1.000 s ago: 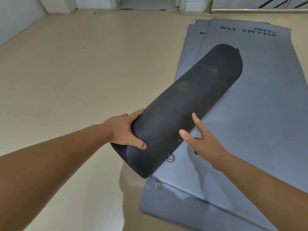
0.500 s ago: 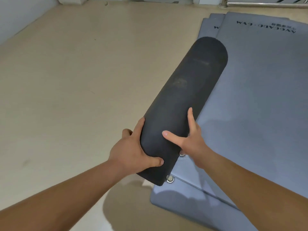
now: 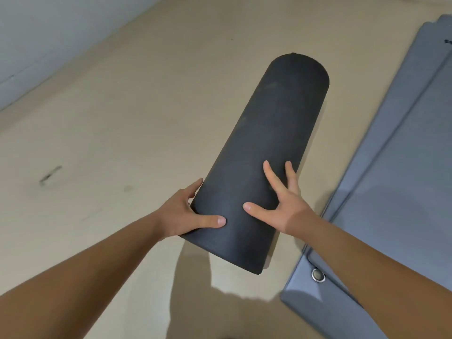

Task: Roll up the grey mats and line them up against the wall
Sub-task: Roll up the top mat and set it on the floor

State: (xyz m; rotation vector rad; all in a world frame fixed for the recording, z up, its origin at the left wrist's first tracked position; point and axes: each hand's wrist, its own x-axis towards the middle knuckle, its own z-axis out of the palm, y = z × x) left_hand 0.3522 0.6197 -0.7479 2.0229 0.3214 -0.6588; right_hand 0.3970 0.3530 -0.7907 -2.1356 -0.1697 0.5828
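A rolled-up dark grey mat [image 3: 266,152] hangs above the beige floor, pointing away from me and slightly right. My left hand [image 3: 188,214] grips its near end from the left, thumb on top and fingers underneath. On the roll's upper right side my right hand [image 3: 281,199] presses with straight, spread fingers. Flat grey mats [image 3: 401,167] lie stacked on the floor at the right, apart from the roll.
A white wall [image 3: 49,33] runs along the upper left, meeting the beige floor [image 3: 122,118]. The flat mats' near corner carries a metal eyelet [image 3: 317,275]. A dark scuff [image 3: 50,174] marks the floor at the left.
The rolled mat has moved left, off the flat stack and over bare floor. My view has swung left toward the wall. My right hand has spread out on the roll.
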